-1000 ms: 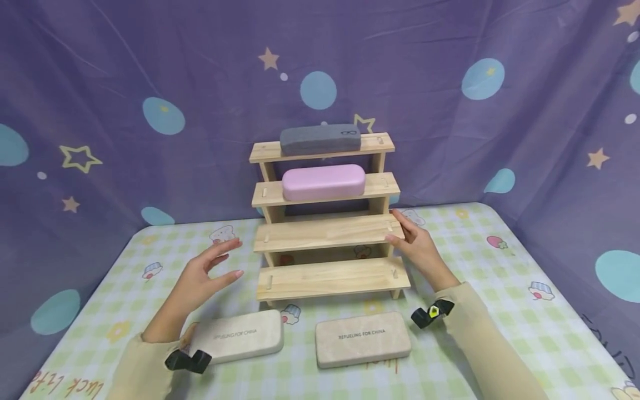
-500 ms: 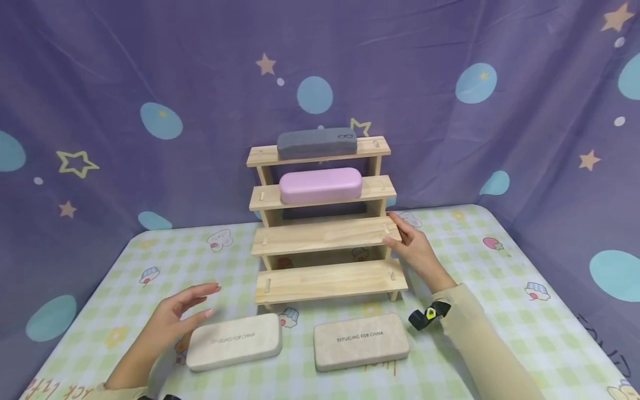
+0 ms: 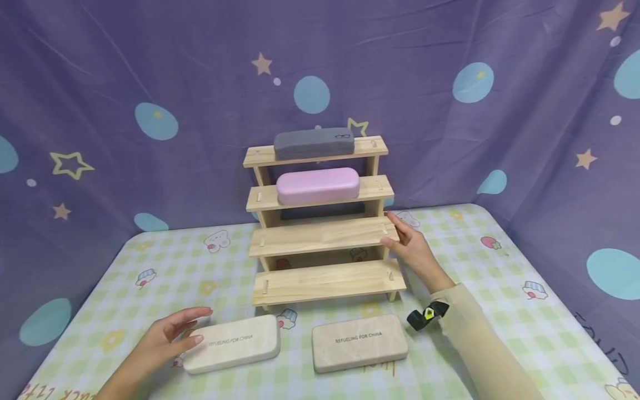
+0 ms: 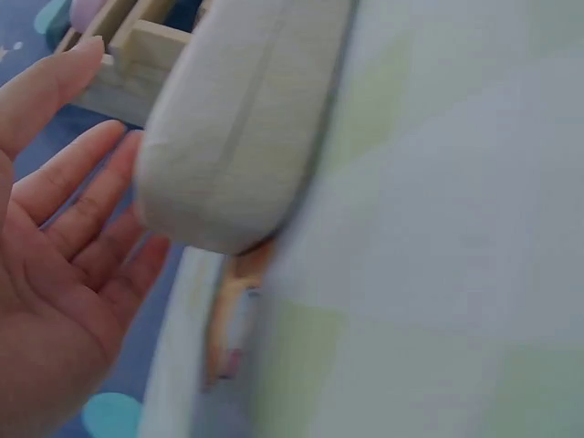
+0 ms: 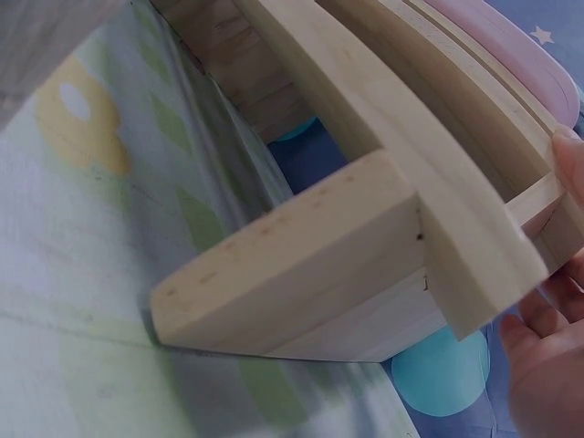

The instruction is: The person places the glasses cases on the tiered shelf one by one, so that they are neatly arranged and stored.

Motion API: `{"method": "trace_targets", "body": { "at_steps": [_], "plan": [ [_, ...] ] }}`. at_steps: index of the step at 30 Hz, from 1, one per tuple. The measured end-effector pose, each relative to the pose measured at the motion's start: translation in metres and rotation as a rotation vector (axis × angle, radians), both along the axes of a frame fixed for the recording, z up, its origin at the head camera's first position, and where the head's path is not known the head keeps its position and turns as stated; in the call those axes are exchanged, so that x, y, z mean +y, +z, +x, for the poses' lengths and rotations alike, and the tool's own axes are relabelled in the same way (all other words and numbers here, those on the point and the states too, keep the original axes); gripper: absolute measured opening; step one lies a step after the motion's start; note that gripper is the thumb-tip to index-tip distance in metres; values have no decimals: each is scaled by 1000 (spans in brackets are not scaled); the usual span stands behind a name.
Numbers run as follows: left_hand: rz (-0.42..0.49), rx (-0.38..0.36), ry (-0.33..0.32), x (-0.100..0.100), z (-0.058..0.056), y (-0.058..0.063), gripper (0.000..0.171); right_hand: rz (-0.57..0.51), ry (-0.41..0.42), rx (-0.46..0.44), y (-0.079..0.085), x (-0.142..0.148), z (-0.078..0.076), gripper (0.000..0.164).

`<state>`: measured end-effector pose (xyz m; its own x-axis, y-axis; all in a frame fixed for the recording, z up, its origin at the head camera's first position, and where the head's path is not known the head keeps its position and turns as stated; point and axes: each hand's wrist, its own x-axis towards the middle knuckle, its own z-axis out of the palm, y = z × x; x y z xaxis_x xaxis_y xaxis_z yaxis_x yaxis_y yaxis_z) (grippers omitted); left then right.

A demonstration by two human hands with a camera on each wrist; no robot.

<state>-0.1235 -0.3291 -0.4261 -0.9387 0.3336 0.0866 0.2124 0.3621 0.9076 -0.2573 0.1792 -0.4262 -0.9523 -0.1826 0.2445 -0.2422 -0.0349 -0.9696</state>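
My left hand (image 3: 159,340), fingers and thumb spread apart, is at the left end of a cream glasses case (image 3: 242,345) printed "REFUELING FOR CHINA". In the left wrist view the rounded end of this case (image 4: 233,155) is right beside the fingertips. My right hand (image 3: 416,253) holds the right end of a four-step wooden display rack (image 3: 320,236), thumb on the second step from the bottom and fingers behind it. The right wrist view shows the rack's side leg (image 5: 301,260) standing on the cloth, with part of that hand at the right edge.
A grey glasses case (image 3: 315,145) lies on the top step, and a pink one (image 3: 318,187) on the step below. Another cream case (image 3: 360,343) lies in front of the rack at right. A checked cloth (image 3: 465,266) covers the table; a purple curtain (image 3: 215,66) hangs behind.
My left hand has come down and towards me, from beside the rack to the left end of the cream case. The right hand keeps its place on the rack.
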Motion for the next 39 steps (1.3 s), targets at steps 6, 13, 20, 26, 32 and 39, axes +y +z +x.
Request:
{"method": "trace_targets", "body": {
  "at_steps": [6, 13, 20, 26, 32, 39],
  "plan": [
    [131, -244, -33, 0, 4, -7, 44, -12, 14, 6, 1, -1, 1, 70],
    [214, -429, -216, -2, 3, -12, 55, -13, 16, 5, 1, 0, 1, 69],
    [186, -428, -273, -2, 2, -12, 65, -9, 15, -3, 2, 0, 1, 69],
    [118, -380, -282, -4, 2, -15, 76, -8, 8, -3, 2, 0, 2, 70],
    [61, -295, -299, -8, 3, -18, 80, -3, 3, -18, 1, 0, 1, 69],
    [63, -225, -338, -9, 4, -21, 81, 1, -6, -22, 1, -1, 2, 69]
  ]
}}
